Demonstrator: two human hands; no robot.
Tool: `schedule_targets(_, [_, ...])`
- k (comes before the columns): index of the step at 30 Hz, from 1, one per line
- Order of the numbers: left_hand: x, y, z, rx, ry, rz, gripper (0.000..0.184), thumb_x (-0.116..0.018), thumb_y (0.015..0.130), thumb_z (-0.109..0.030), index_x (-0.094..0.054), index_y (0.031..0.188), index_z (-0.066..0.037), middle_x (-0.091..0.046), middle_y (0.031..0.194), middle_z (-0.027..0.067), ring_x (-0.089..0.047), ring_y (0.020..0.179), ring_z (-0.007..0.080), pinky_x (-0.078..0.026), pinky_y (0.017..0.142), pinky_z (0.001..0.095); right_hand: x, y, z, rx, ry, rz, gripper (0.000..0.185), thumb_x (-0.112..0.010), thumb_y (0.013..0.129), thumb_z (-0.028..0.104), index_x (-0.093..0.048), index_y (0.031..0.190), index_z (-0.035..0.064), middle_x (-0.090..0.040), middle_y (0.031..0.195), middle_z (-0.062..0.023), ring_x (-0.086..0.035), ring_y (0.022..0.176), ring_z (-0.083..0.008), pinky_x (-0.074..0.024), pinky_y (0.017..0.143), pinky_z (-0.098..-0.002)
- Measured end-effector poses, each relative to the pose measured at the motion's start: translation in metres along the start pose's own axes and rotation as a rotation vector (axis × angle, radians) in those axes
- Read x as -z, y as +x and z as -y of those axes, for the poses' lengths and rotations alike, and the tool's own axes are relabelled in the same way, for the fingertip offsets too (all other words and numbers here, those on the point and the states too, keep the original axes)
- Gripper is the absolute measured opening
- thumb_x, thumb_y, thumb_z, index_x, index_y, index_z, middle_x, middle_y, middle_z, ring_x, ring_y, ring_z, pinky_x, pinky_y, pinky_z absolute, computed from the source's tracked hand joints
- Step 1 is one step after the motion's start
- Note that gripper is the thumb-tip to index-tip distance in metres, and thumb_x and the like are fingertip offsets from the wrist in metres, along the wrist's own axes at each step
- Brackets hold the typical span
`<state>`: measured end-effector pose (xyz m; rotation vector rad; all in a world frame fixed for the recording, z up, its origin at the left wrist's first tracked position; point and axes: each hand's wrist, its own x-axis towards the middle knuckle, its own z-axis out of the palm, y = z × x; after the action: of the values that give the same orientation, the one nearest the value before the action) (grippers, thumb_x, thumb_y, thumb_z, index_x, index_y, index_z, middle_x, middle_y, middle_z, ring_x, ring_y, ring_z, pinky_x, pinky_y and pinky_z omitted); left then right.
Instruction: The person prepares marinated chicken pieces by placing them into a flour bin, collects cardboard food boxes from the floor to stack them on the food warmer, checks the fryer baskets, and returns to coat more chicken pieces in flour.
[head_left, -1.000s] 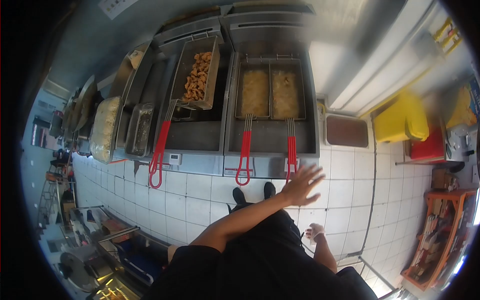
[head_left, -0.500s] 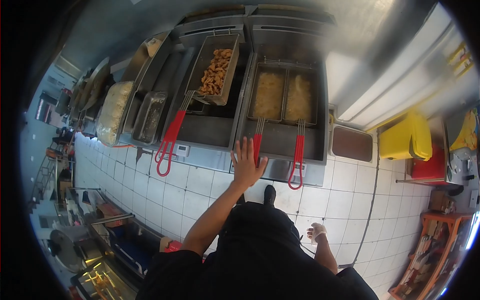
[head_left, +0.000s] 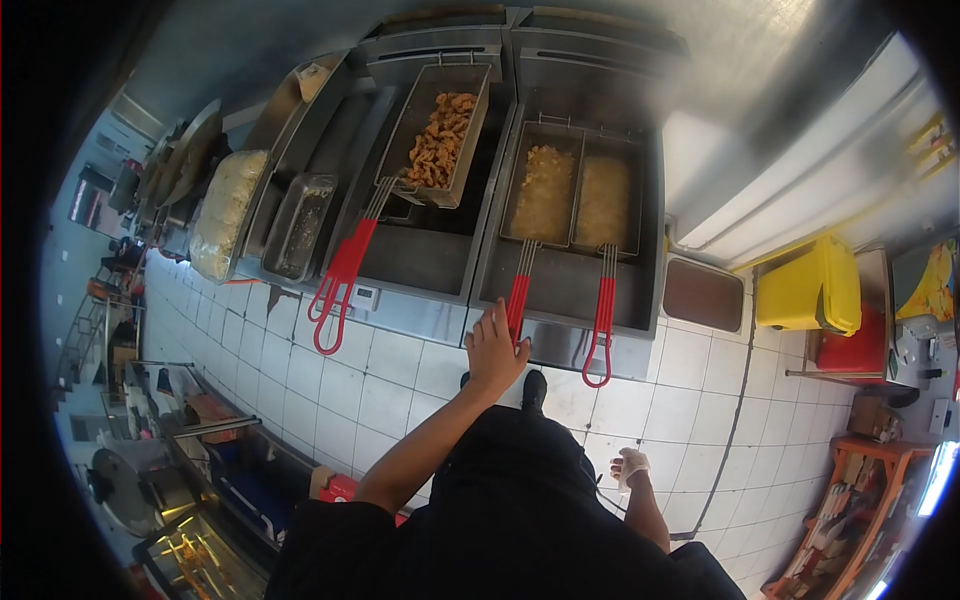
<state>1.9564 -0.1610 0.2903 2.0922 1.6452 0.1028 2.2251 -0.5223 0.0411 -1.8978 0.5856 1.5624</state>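
My left hand (head_left: 495, 352) is bare and open, over the front edge of the fryer (head_left: 610, 345). Its thumb and fingers lie around the lower end of the red handle of the middle fry basket (head_left: 518, 300); I cannot tell whether they touch it. Pale golden pieces (head_left: 547, 190) sit in that basket in bubbling oil. Beside it the right fry basket (head_left: 604, 310) is down in foaming oil, its contents hidden. A third fry basket (head_left: 345, 265) hangs raised at left, holding browned fried pieces (head_left: 440, 140). My right hand (head_left: 631, 467), in a clear glove, hangs low, fingers loosely bent and apart.
A metal pan (head_left: 299, 228) and a clear bag of pale food (head_left: 226, 215) stand left of the fryer. On the right are a brown-filled tray (head_left: 704, 290), a yellow bin (head_left: 812, 288) and an orange shelf (head_left: 845, 520). White tiles (head_left: 400, 365) cover the floor.
My left hand has bent its fingers and drawn slightly back beside the middle handle. In the middle basket the foam has shifted and more pieces show. My right hand stays low.
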Motion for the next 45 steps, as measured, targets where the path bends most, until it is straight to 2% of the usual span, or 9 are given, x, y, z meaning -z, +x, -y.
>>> schedule_targets(4, [0.001, 0.012, 0.008, 0.222, -0.262, 0.168, 0.05, -0.063, 0.084, -0.03, -0.045, 0.117, 0.002, -0.065, 0.103, 0.0293, -0.067, 0.095, 0.0456, -0.052, 0.082, 0.0576, -0.004, 0.001, -0.002, -0.053, -0.025, -0.029, 0.025, -0.056, 0.09, 0.022, -0.053, 0.11, 0.0069, -0.064, 0.088, -0.0212, -0.053, 0.056, -0.0284, -0.0461, 0.053, -0.0447])
schedule_targets(7, [-0.025, 0.021, 0.022, 0.152, -0.262, 0.034, 0.04, -0.063, 0.084, -0.027, -0.046, 0.106, 0.002, -0.067, 0.079, 0.0262, -0.067, 0.078, 0.0489, -0.054, 0.074, 0.0551, 0.006, 0.035, -0.016, -0.083, -0.025, 0.026, 0.025, -0.056, 0.089, 0.025, -0.053, 0.107, 0.0075, -0.063, 0.086, -0.0197, -0.053, 0.056, -0.0272, -0.0449, 0.052, -0.0435])
schedule_targets(10, [-0.04, 0.011, 0.026, 0.135, -0.331, 0.024, 0.039, -0.062, 0.084, -0.024, -0.046, 0.106, 0.004, -0.067, 0.081, 0.0278, -0.067, 0.08, 0.0487, -0.054, 0.074, 0.0551, -0.014, 0.004, 0.003, -0.072, -0.029, 0.005, 0.02, -0.051, 0.091, 0.015, -0.049, 0.111, 0.0106, -0.061, 0.089, -0.0216, -0.05, 0.055, -0.0239, -0.0388, 0.045, -0.0365])
schedule_targets(21, [-0.071, 0.01, 0.038, 0.15, -0.284, 0.051, 0.044, -0.063, 0.084, -0.026, -0.046, 0.114, 0.001, -0.069, 0.085, 0.0239, -0.067, 0.082, 0.046, -0.054, 0.075, 0.0544, 0.014, 0.048, -0.014, -0.157, 0.026, 0.069, 0.014, -0.048, 0.092, 0.013, -0.05, 0.104, 0.0077, -0.059, 0.08, -0.0207, -0.048, 0.051, -0.0234, -0.034, 0.041, -0.0391])
schedule_targets(23, [-0.063, 0.019, 0.038, 0.154, -0.293, 0.076, 0.042, -0.063, 0.085, -0.027, -0.046, 0.113, 0.0, -0.069, 0.087, 0.0242, -0.067, 0.083, 0.0457, -0.053, 0.077, 0.0555, 0.005, 0.02, 0.0, -0.091, -0.021, 0.028, 0.022, -0.055, 0.09, 0.021, -0.052, 0.107, 0.0072, -0.061, 0.088, -0.0197, -0.05, 0.056, -0.0259, -0.043, 0.053, -0.0412])
schedule_targets(35, [0.007, 0.004, 0.016, 0.166, -0.259, 0.089, 0.046, -0.061, 0.082, -0.031, -0.047, 0.113, 0.0, -0.07, 0.084, 0.0186, -0.069, 0.079, 0.0416, -0.055, 0.075, 0.0517, -0.02, 0.028, 0.037, -0.091, -0.156, 0.029, 0.028, -0.056, 0.09, 0.021, -0.05, 0.114, 0.0076, -0.06, 0.089, -0.0219, -0.05, 0.054, -0.0281, -0.0417, 0.048, -0.0434])
schedule_targets(40, [0.04, -0.03, 0.049, 0.166, -0.152, 0.443, 0.066, -0.065, 0.08, -0.039, -0.045, 0.127, 0.004, -0.068, 0.105, 0.0224, -0.067, 0.099, 0.0388, -0.052, 0.088, 0.0481, -0.052, 0.017, 0.067, -0.061, -0.212, 0.026, 0.03, -0.056, 0.091, 0.021, -0.049, 0.116, 0.007, -0.06, 0.089, -0.0211, -0.051, 0.057, -0.0275, -0.041, 0.05, -0.0421])
schedule_targets(43, [0.057, -0.053, 0.093, 0.116, -0.249, 0.58, 0.063, -0.066, 0.08, -0.04, -0.05, 0.123, 0.003, -0.068, 0.106, 0.0232, -0.066, 0.103, 0.0401, -0.05, 0.09, 0.049, -0.082, 0.003, 0.075, 0.001, -0.257, 0.035, 0.028, -0.056, 0.09, 0.021, -0.049, 0.114, 0.0065, -0.061, 0.088, -0.021, -0.05, 0.056, -0.0261, -0.0403, 0.049, -0.0412])
schedule_targets(45, [0.057, -0.067, 0.139, 0.193, -0.318, 0.434, 0.049, -0.063, 0.084, -0.04, -0.053, 0.113, -0.002, -0.068, 0.107, 0.0226, -0.065, 0.102, 0.0413, -0.05, 0.088, 0.0504, -0.103, 0.002, 0.073, 0.011, -0.251, 0.047, 0.025, -0.054, 0.09, 0.019, -0.048, 0.11, 0.0066, -0.061, 0.083, -0.0208, -0.047, 0.052, -0.0245, -0.0395, 0.047, -0.0414])
